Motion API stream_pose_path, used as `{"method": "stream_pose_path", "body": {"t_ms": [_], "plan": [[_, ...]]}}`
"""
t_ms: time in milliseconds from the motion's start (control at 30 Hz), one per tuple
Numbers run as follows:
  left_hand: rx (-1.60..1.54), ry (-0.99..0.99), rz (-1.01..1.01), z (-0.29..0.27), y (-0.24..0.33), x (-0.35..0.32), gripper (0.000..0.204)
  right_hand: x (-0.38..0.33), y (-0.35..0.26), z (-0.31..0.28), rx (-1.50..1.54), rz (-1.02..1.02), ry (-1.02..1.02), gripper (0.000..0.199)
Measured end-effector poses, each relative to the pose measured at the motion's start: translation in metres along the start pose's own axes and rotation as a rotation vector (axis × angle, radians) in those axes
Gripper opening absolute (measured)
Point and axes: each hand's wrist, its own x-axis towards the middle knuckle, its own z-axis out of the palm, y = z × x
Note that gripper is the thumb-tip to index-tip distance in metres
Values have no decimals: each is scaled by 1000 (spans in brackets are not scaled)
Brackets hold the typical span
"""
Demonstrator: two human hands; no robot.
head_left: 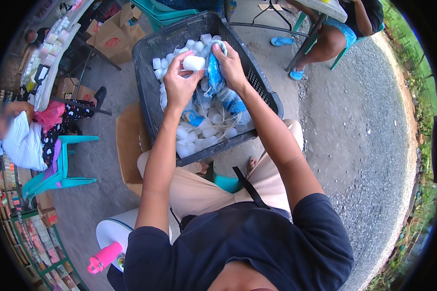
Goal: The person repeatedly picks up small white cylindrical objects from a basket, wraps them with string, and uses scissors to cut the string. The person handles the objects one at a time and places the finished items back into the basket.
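Held up over a black plastic crate [145,106], a small white cylindrical container [193,63] is gripped in the fingers of my left hand [178,87]. My right hand [231,68] is closed on a bunched blue and grey cloth [214,72], just to the right of the container. The cloth's lower part hangs down into the crate. Below both hands, several similar white containers [209,132] fill the crate, some under clear, wrinkled plastic. A bright blue piece [193,118] lies among them.
An open cardboard box [130,145] stands left of the crate. Seated people are at tables [58,53] on the left and at the upper right. Teal chairs [60,167] stand at the left. A pink tumbler [106,256] rests on a white round surface [114,225] beside me.
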Motion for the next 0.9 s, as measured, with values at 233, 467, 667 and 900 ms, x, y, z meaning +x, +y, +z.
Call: {"method": "stream_pose_path", "body": {"t_ms": [233, 467, 667, 900], "plan": [[-292, -56, -172, -13, -13, 2, 40, -5, -12, 4, -449, -242, -156, 32], [-693, 312, -212, -46, -16, 15, 38, 22, -93, 5, -1283, -418, 280, 75], [-644, 347, -255, -55, -23, 14, 29, -10, -19, 11, -1139, -59, -501, 19], [-1047, 141, -456, -43, -17, 11, 40, -30, 45, 32, -1190, 77, -276, 29]]}}
